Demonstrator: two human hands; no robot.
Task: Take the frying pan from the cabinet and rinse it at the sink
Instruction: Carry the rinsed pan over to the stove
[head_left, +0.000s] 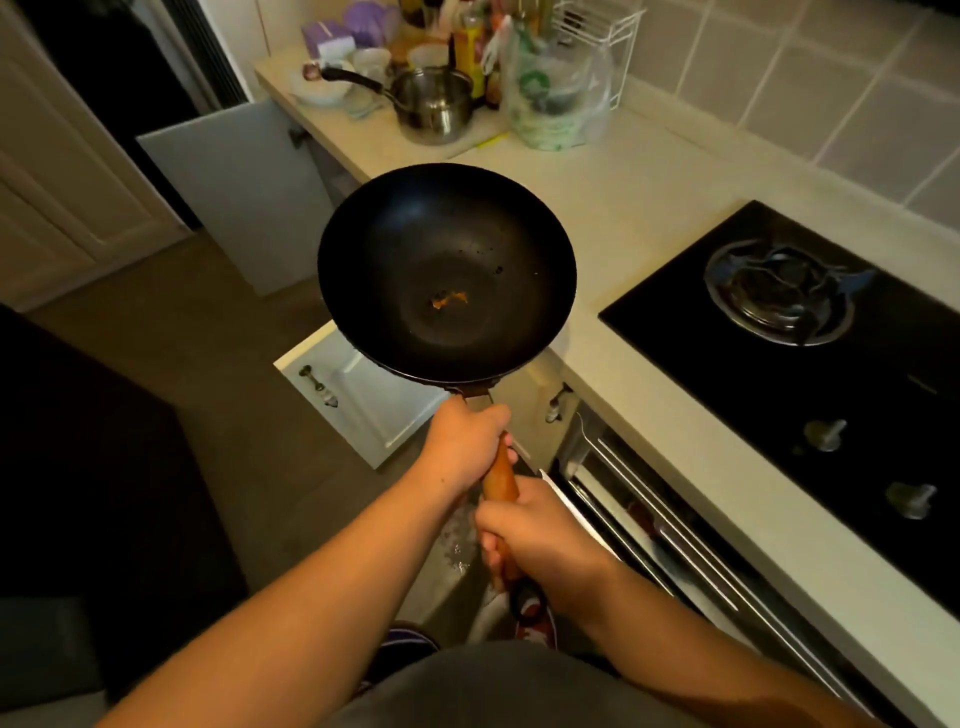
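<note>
Pan (447, 270) held out in the air in front of the person, black and round, its bowl facing up with a small orange speck near the middle. Both hands grip its long wooden handle (500, 475) — the left hand (465, 441) up near the bowl, fingers clamped around the wood, and the right hand (535, 538) lower down toward the handle's end, fingers likewise wrapped tight. A dark ring hangs at the handle's tip, just below the right hand. Beyond the left fingers, under the bowl, a white cabinet door (358, 395) stands open; a second open door (244, 192) is farther away. To the right of the fingers runs the pale desk (649, 223), with a black gas hob (810, 332) set into it. At the far end of the desk — well beyond the pan — sit a steel saucepan (434, 106) and a plastic bag (558, 98) among bottles.
</note>
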